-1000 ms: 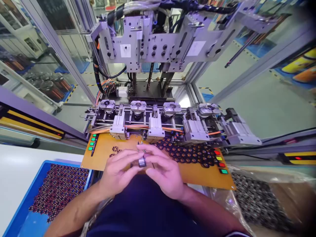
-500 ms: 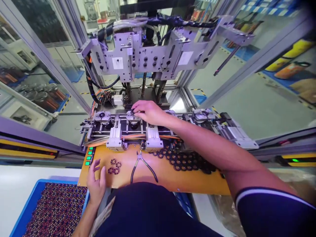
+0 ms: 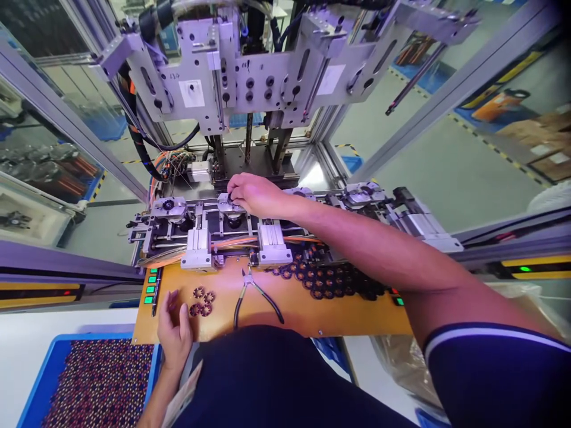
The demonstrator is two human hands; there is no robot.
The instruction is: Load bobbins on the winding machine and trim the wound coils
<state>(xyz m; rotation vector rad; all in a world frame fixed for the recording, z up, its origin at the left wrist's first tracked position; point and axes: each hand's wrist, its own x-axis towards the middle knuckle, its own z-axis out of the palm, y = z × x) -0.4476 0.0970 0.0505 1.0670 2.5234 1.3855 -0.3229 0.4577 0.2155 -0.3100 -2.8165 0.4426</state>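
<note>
My right hand (image 3: 253, 195) reaches forward to the second fixture (image 3: 228, 206) from the left, its fingers closed on a small black ring (image 3: 231, 198) at the top of it. The fingers partly cover that ring. A similar black ring (image 3: 168, 204) sits in the leftmost fixture (image 3: 166, 211). My left hand (image 3: 175, 330) rests at the front left edge of the yellow board (image 3: 263, 300), fingers apart and holding nothing. Just right of it lie several reddish-brown rings (image 3: 206, 310). Pliers (image 3: 248, 279) with dark handles lie spread open in the middle of the board.
Many black rings (image 3: 330, 285) are spread under my right forearm. A blue bin (image 3: 49, 362) full of small ring parts stands at lower left. Above the fixtures hangs a metal machine head (image 3: 259, 83) with rods. Green-lit buttons (image 3: 150, 290) line the board's left edge.
The view has shifted, so the machine head appears larger and higher. My right hand stays at the same fixture, its fingers now curled closer over the ring. My left hand has barely moved.
</note>
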